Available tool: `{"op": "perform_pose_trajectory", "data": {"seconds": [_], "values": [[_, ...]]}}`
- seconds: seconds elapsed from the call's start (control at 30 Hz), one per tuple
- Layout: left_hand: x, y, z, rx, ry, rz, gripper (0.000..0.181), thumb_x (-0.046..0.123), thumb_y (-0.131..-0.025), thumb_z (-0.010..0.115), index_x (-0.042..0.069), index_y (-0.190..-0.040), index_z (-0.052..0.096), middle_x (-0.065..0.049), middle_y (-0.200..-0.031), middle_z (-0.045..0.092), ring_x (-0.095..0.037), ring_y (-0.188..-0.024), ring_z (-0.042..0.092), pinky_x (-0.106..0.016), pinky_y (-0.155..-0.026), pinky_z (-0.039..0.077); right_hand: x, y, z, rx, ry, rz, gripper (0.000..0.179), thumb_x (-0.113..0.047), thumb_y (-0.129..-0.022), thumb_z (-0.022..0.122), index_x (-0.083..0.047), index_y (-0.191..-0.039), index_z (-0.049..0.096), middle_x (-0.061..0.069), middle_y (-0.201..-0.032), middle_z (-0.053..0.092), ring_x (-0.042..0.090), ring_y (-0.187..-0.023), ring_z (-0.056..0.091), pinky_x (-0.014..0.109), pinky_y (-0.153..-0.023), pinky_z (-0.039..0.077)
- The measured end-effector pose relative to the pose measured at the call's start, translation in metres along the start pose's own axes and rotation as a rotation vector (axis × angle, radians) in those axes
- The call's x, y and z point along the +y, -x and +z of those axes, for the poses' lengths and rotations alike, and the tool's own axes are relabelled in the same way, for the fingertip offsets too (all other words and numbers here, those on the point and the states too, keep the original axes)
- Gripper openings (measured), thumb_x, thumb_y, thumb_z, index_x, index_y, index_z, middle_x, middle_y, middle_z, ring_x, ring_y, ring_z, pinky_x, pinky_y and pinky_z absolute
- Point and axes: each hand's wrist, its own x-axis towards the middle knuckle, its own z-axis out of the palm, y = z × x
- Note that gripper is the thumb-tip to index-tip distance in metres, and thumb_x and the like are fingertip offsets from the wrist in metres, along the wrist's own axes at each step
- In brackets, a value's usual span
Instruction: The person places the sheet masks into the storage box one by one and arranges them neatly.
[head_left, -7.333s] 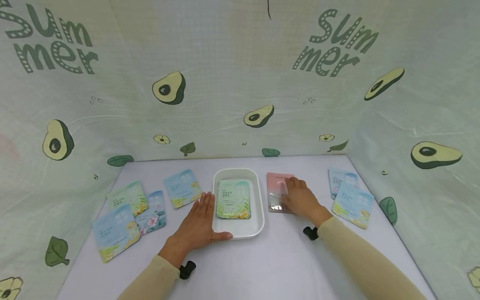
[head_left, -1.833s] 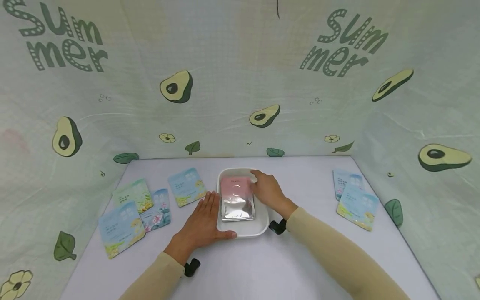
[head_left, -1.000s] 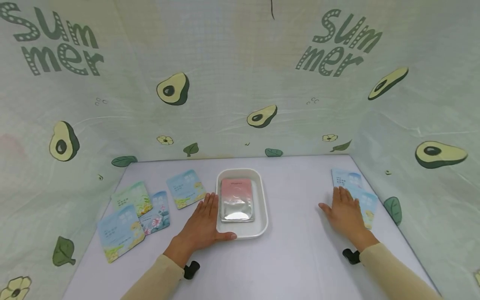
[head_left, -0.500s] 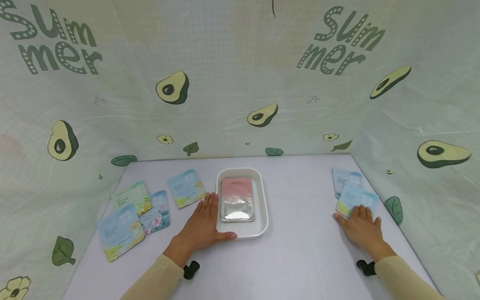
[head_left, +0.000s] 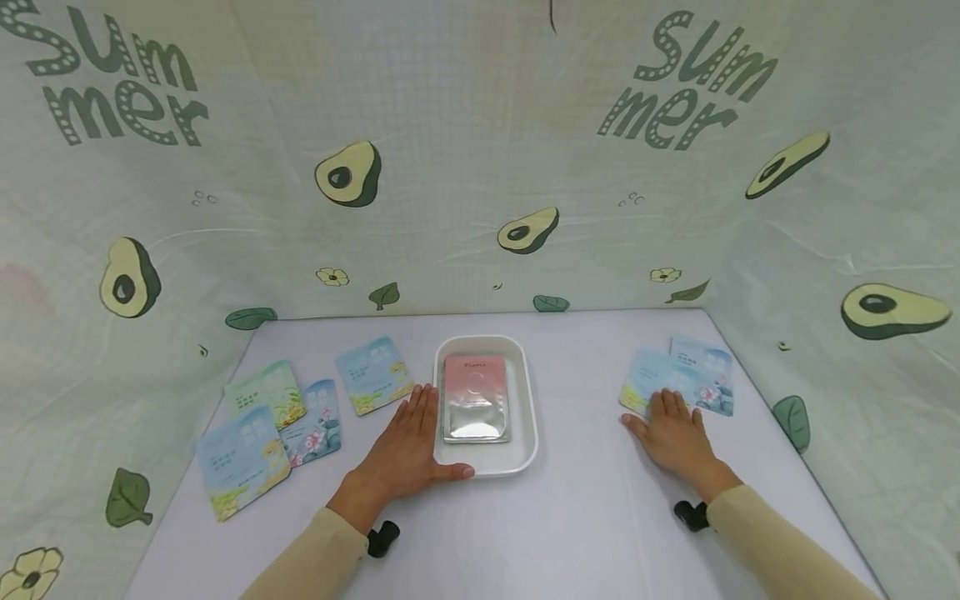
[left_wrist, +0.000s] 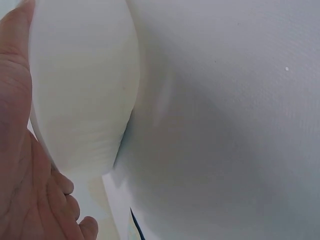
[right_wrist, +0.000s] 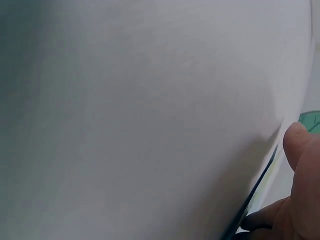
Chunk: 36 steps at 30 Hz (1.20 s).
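My left hand (head_left: 403, 450) lies along the left side of the white tray (head_left: 521, 454), its fingers straight and the thumb at the front rim. The left wrist view has the tray's outer wall (left_wrist: 85, 95) beside that hand. In the tray lies a pink and silver sachet (head_left: 476, 400), printed side up. At the right, the fingertips of my right hand (head_left: 675, 437) rest on the lower edge of a light blue sachet (head_left: 651, 372), fingers fairly straight. This sachet overlaps the left side of another blue sachet with pink flowers (head_left: 712, 377).
Left of the tray lie a single blue sachet (head_left: 372, 375) and an overlapping group: a green sachet (head_left: 268, 392), a flowered blue sachet (head_left: 315, 429) and a large blue sachet (head_left: 242, 458). A patterned cloth (head_left: 435, 167) walls in the white table (head_left: 540, 533).
The right hand put the pink sachet in the tray, then went right to the blue sachets. The upper one has since slid left and turned under its fingers. The left hand stayed put.
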Motion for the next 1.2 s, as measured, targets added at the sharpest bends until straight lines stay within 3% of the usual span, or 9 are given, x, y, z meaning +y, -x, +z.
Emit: {"op": "perform_pose_trajectory", "data": {"seconds": [0.33, 0.6, 0.7, 0.83, 1.0, 1.2], "values": [[0.001, 0.0, -0.002, -0.015, -0.015, 0.004, 0.138, 0.091, -0.082, 0.057, -0.003, -0.167, 0.004, -0.021, -0.177, 0.004, -0.036, -0.165, -0.001, -0.051, -0.133, 0.012, -0.035, -0.002, 0.012, 0.035, 0.034, -0.241, 0.084, -0.051, -0.109, 0.053, 0.017, -0.155, 0.036, 0.038, -0.163, 0.032, 0.057, -0.153, 0.026, 0.077, -0.12, 0.021], [0.0, -0.002, -0.003, -0.027, -0.02, -0.001, 0.138, 0.09, -0.082, 0.059, -0.003, -0.168, 0.004, -0.02, -0.177, 0.004, -0.035, -0.165, -0.002, -0.05, -0.134, 0.011, -0.049, 0.001, 0.012, -0.012, 0.079, -0.386, 0.081, -0.053, -0.107, 0.056, 0.007, -0.158, 0.039, 0.028, -0.164, 0.04, 0.049, -0.154, 0.034, 0.07, -0.123, 0.025], [0.0, -0.002, -0.002, -0.027, -0.017, 0.0, 0.138, 0.091, -0.082, 0.058, -0.003, -0.168, 0.004, -0.021, -0.177, 0.004, -0.035, -0.165, -0.002, -0.051, -0.134, 0.011, -0.048, -0.013, 0.003, 0.034, 0.079, -0.403, 0.078, -0.05, -0.105, 0.062, 0.005, -0.157, 0.042, 0.027, -0.159, 0.046, 0.049, -0.147, 0.043, 0.069, -0.12, 0.033], [-0.002, -0.003, -0.001, -0.023, -0.01, -0.005, 0.137, 0.089, -0.082, 0.06, -0.002, -0.168, 0.004, -0.02, -0.177, 0.004, -0.035, -0.165, -0.002, -0.05, -0.134, 0.011, -0.039, -0.046, -0.012, 0.091, 0.107, -0.384, 0.082, -0.049, -0.098, 0.073, 0.003, -0.156, 0.044, 0.028, -0.151, 0.051, 0.05, -0.138, 0.048, 0.068, -0.112, 0.042], [-0.001, -0.004, 0.001, -0.026, -0.002, -0.015, 0.137, 0.087, -0.083, 0.062, -0.001, -0.168, 0.001, -0.019, -0.178, 0.001, -0.033, -0.165, -0.004, -0.049, -0.134, 0.01, -0.025, -0.083, -0.021, 0.032, 0.176, -0.359, 0.102, -0.064, -0.087, 0.078, -0.002, -0.159, 0.042, 0.027, -0.147, 0.05, 0.049, -0.131, 0.048, 0.068, -0.105, 0.044], [0.001, -0.003, -0.001, -0.021, 0.015, -0.026, 0.137, 0.087, -0.082, 0.064, -0.001, -0.168, 0.003, -0.018, -0.178, 0.003, -0.032, -0.165, -0.003, -0.049, -0.134, 0.01, -0.026, -0.099, -0.024, -0.031, 0.166, -0.359, 0.106, -0.073, -0.078, 0.081, -0.001, -0.15, 0.054, 0.026, -0.145, 0.05, 0.051, -0.129, 0.046, 0.068, -0.103, 0.043]]}}
